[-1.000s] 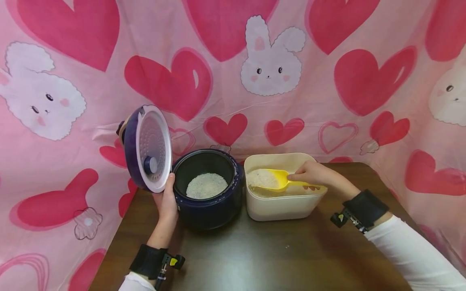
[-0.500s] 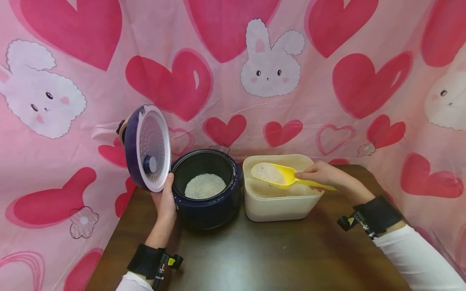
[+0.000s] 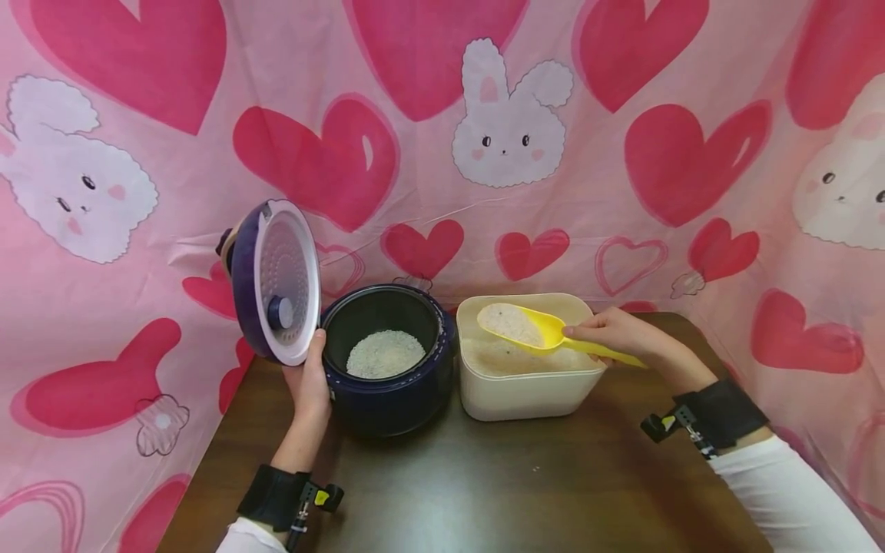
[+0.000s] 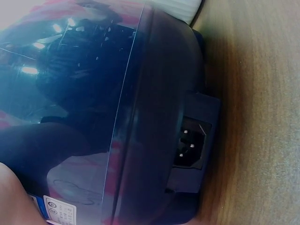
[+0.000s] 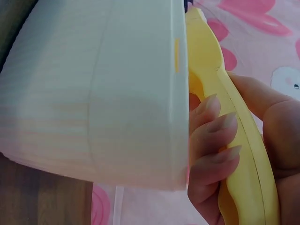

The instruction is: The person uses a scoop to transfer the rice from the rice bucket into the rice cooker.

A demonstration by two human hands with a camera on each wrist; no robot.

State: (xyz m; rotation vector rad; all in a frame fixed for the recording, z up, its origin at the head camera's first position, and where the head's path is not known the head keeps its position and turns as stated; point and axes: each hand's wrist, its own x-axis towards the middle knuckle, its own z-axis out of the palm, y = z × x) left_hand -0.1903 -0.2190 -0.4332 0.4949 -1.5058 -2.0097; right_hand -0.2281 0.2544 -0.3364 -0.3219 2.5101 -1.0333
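My right hand (image 3: 615, 336) grips the handle of a yellow scoop (image 3: 551, 332), whose bowl carries a heap of rice (image 3: 510, 321). The scoop is above a cream rice bin (image 3: 528, 398) with more rice inside. In the right wrist view, curled fingers (image 5: 213, 161) wrap the scoop handle (image 5: 248, 154) beside the bin's wall. At the left, my left hand (image 3: 307, 384) holds the lower edge of the raised rice cooker lid (image 3: 283, 269), thumb at its rim; the other fingers are mostly hidden. The dark blue rice cooker (image 3: 394, 407) has white rice (image 3: 385, 355) in its pot.
The cooker and bin stand close together at the back of a dark wooden table (image 3: 456, 476), before a pink heart-and-bunny cloth (image 3: 429, 153). A power socket (image 4: 190, 145) shows on the cooker's side. A few grains lie on the tabletop.
The right hand has raised the scoop from the rice in the bin, heaped with rice, and shifted it slightly right. Over the last half second it barely moves. The left hand keeps its place.
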